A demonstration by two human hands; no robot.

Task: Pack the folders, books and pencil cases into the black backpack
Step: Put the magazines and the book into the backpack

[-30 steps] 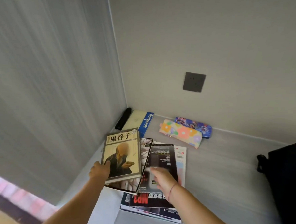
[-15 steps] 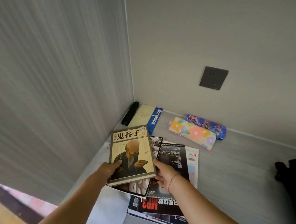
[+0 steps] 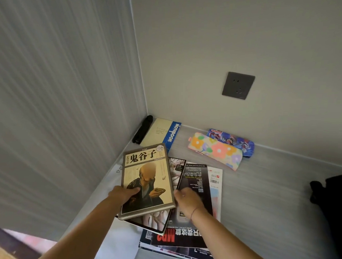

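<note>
My left hand [image 3: 123, 194] grips the near edge of a tan book [image 3: 146, 179] showing an old man, together with a thinner book under it, both tilted up off the table. My right hand [image 3: 188, 199] touches the book's right edge with curled fingers, above a black magazine [image 3: 195, 182] that tops a stack of magazines [image 3: 179, 250]. A cream and blue notebook [image 3: 162, 133] lies in the far corner. Further right lie a flowered pencil case [image 3: 214, 150] and a blue pencil case [image 3: 233, 140] behind it. The black backpack [image 3: 335, 199] shows at the right edge.
Walls close the table [image 3: 260, 213] on the left and the far side. A black stick-shaped object [image 3: 142, 129] lies in the corner against the left wall. A dark socket plate [image 3: 237, 85] sits on the far wall. A clear folder [image 3: 112, 243] lies under the books.
The camera has swung left, so the backpack sits nearer the right edge. My right hand has come left from the magazine to the tan book's edge. The left hand keeps its hold.
</note>
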